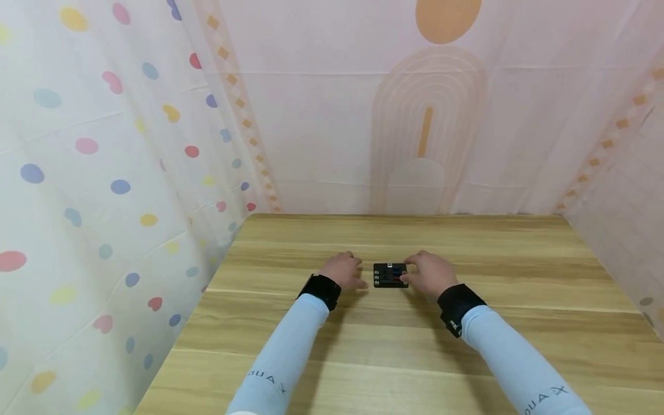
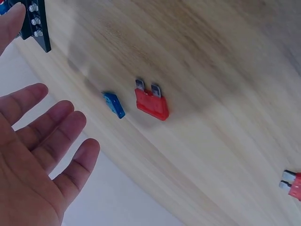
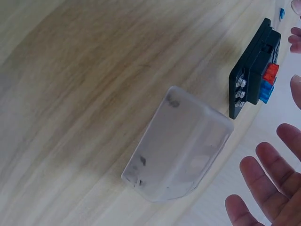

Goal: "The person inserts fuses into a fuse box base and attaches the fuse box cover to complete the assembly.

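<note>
A black fuse block point(image 1: 385, 282) lies on the table between the two hands. In the right wrist view, a red blade fuse point(image 3: 271, 73) and a blue blade fuse point(image 3: 266, 91) sit in it, with metal screws along one side. My right hand point(image 1: 433, 275) reaches over the block's right edge, its fingers spread and gripping nothing. To the left, my left hand point(image 1: 342, 271) hovers by the block with fingers apart and nothing held. Near it, in the left wrist view, lie a loose blue fuse point(image 2: 113, 104) and a red fuse point(image 2: 152, 103).
Another red fuse point(image 2: 295, 186) lies farther off, cut by the left wrist view's edge. A clear plastic cover point(image 3: 176, 146) rests beside the block, near the right hand. The wooden table point(image 1: 363, 357) backs onto a patterned curtain point(image 1: 316, 127).
</note>
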`<state>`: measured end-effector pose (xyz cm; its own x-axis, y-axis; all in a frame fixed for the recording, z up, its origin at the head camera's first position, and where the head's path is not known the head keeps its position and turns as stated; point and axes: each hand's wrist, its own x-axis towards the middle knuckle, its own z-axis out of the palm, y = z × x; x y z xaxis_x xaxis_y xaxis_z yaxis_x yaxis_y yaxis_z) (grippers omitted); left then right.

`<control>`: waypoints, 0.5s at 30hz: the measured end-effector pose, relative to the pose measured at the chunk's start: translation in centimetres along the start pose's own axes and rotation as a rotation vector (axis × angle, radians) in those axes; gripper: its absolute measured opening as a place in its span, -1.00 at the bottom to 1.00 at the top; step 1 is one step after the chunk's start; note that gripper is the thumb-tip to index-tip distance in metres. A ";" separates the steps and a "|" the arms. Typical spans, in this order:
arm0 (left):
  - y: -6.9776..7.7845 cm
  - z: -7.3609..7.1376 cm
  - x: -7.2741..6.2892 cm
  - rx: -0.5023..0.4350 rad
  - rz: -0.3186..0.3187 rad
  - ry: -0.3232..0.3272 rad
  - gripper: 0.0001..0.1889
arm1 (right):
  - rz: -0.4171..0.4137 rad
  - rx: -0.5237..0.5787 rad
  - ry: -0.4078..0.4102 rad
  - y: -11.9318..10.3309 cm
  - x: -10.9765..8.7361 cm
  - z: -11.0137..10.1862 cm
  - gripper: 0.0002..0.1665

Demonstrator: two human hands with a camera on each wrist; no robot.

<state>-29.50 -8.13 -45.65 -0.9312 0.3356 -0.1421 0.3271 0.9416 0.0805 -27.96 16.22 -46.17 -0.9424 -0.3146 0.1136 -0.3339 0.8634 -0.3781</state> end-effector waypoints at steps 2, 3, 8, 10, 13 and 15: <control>-0.3 0.1 -0.1 0.004 -0.003 0.003 -0.27 | -0.004 -0.003 -0.004 0.0 0.0 0.0 -0.49; -0.4 0.1 -0.2 0.004 -0.006 0.003 -0.26 | -0.006 -0.005 -0.006 0.0 0.0 0.0 -0.49; -1.0 0.1 -0.6 -0.004 -0.015 -0.001 -0.26 | -0.015 -0.026 -0.014 -0.2 0.1 0.0 -0.50; -1.2 -0.1 -0.8 -0.011 -0.022 -0.005 -0.26 | -0.011 -0.031 -0.014 -0.3 0.2 0.0 -0.50; -1.7 -0.4 -1.2 -0.020 -0.024 -0.003 -0.26 | -0.008 -0.030 -0.013 -0.4 0.3 0.1 -0.50; -2.0 -0.6 -1.4 -0.027 -0.024 0.001 -0.26 | -0.008 -0.024 -0.013 -0.5 0.3 0.1 -0.50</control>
<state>-28.90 -10.48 -45.05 -0.9388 0.3131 -0.1434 0.3004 0.9482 0.1035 -28.11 15.68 -46.08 -0.9393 -0.3270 0.1043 -0.3423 0.8701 -0.3547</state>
